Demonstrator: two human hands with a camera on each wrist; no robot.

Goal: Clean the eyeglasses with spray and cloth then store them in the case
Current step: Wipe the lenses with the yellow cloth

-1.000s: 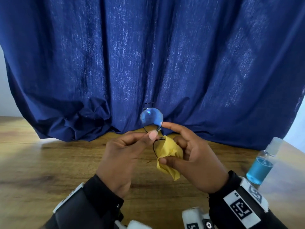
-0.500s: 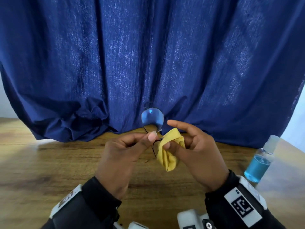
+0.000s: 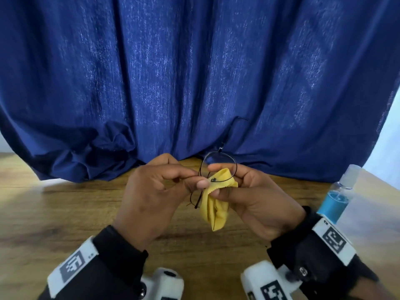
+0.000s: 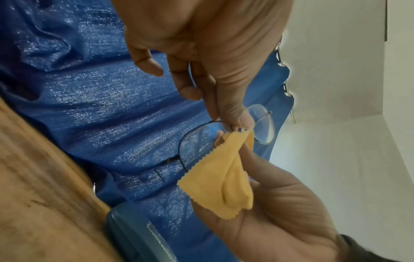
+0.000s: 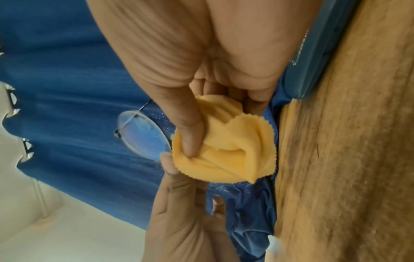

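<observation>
Thin black round-rimmed eyeglasses [image 3: 218, 158] are held above the wooden table [image 3: 65, 213]. My left hand [image 3: 195, 179] pinches the frame near the bridge between thumb and fingers. My right hand [image 3: 214, 180] grips a yellow cloth [image 3: 216, 206], with thumb and index finger pressing it around the lower part of one lens. One temple arm sticks up against the curtain. In the left wrist view both lenses [image 4: 201, 141] show beside the cloth [image 4: 224, 177]. A blue case [image 4: 134, 235] lies on the table below the hands, also visible as the case [image 5: 313, 62] in the right wrist view.
A small clear spray bottle [image 3: 337, 198] with blue liquid stands on the table at the right. A dark blue curtain [image 3: 194, 83] hangs behind the hands, and its hem rests on the table's far side. A white wall shows at the right.
The glasses have turned: the lens that stood up above my left thumb now lies to the right, over the cloth. My right fingers have shifted the cloth along the lens.
</observation>
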